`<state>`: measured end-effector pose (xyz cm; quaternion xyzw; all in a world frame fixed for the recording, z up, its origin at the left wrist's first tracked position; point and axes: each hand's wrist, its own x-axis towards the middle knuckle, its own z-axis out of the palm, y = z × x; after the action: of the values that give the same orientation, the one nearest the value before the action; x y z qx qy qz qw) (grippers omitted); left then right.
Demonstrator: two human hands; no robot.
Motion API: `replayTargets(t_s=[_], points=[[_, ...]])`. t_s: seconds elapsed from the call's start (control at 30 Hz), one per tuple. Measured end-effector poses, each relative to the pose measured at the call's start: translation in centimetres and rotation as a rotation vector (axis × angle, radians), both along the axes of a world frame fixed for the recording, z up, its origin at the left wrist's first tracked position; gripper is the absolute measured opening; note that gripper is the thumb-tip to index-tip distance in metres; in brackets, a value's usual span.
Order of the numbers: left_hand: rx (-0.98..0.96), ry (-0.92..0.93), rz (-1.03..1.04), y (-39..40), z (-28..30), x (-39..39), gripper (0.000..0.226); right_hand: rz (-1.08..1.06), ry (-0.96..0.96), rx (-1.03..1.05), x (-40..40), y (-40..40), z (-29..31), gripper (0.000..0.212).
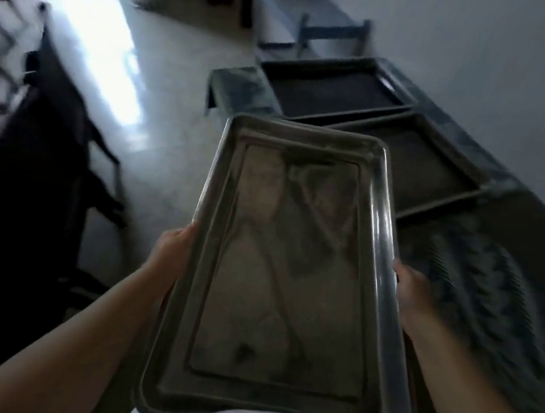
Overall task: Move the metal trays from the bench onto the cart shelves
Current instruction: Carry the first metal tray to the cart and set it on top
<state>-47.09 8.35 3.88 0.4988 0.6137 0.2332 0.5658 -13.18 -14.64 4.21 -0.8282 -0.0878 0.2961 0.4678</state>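
I hold a long, empty metal tray (292, 268) in front of my body, lifted off the bench and tilted slightly. My left hand (173, 253) grips its left long edge and my right hand (412, 296) grips its right long edge. Two more dark metal trays lie flat on the grey bench (505, 262) to the right: a nearer tray (431, 168) and a farther tray (332, 89). A dark wheeled cart frame (48, 138) stands at the left, blurred; its shelves are hard to make out.
Pale tiled floor (162, 95) lies between the cart and the bench, lit by a bright window at top left. A small blue-grey bench or stool (331, 35) stands by the far wall. The wall runs along the right behind the bench.
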Motion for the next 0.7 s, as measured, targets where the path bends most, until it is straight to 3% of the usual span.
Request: replayTargets(t_s=[0.13,0.23,0.37,0.5,0.7], points=[[0.007,0.016,0.216,-1.7,-0.8,-8.8,0.043,0.314,-0.031,-0.029,-4.4,7.2,0.5,0.036],[0.027,0.163,0.275,-2.1,-0.8,-13.6,0.037,0.429,-0.013,-0.011,-7.8,11.4,0.7,0.041],[0.042,0.177,0.385,-1.3,-0.8,-18.1,0.046,0.469,0.107,-0.021,-11.7,15.7,0.9,0.046],[0.064,0.058,0.522,0.5,-1.3,-20.4,0.043,0.493,0.093,0.005,-14.0,19.9,0.6,0.043],[0.024,0.019,0.450,7.6,-1.7,-22.4,0.049,0.489,0.074,-0.008,-15.0,25.9,0.9,0.047]])
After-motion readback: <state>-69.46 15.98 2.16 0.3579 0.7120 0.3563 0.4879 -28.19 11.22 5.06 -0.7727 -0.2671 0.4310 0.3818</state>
